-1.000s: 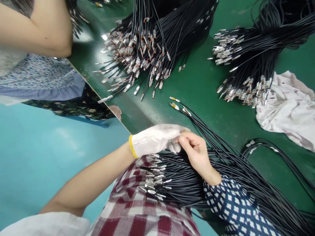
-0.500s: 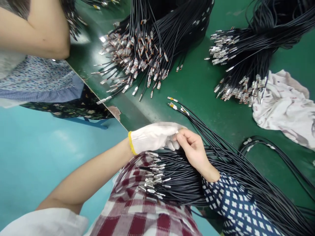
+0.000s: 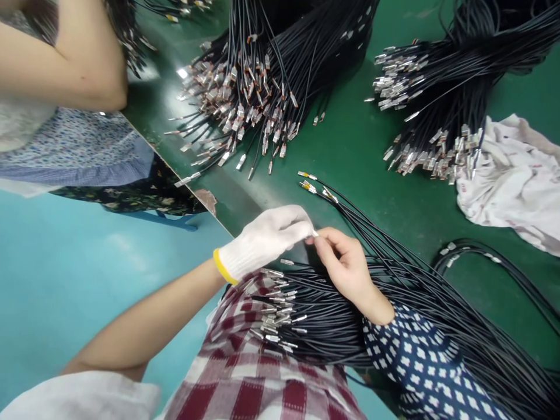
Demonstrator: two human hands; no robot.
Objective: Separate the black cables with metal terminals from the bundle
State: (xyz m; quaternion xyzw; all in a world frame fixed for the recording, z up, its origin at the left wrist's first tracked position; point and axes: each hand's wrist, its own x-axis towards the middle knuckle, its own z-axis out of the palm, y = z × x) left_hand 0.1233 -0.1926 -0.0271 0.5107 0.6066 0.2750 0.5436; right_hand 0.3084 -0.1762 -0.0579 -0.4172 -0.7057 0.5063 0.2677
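My left hand [image 3: 271, 238], in a white knit glove with a yellow cuff, has its fingertips closed at the tip of a small silvery cable connector [image 3: 314, 234]. From the other side my right hand [image 3: 343, 259], bare, pinches the same connector between thumb and forefinger; its fingers hide most of it and the cable behind. Below both hands, a thick bundle of black cables [image 3: 332, 318] with metal connector ends lies across my lap and the table edge. Just beyond my fingers, a few cables with yellow-marked connector ends [image 3: 308, 186] rest on the green table [image 3: 262, 198].
A large heap of black cables [image 3: 306, 64] lies at the back, another pile [image 3: 459, 81] at the right beside a crumpled white cloth [image 3: 511, 186]. Looped cables [image 3: 476, 251] lie nearer me. At the left, another person's arm [image 3: 87, 70] reaches over the table edge.
My gloved left hand has turned and drawn slightly left, its fingers now straighter and meeting the connector at their tips. My right hand has barely moved and keeps its pinch.
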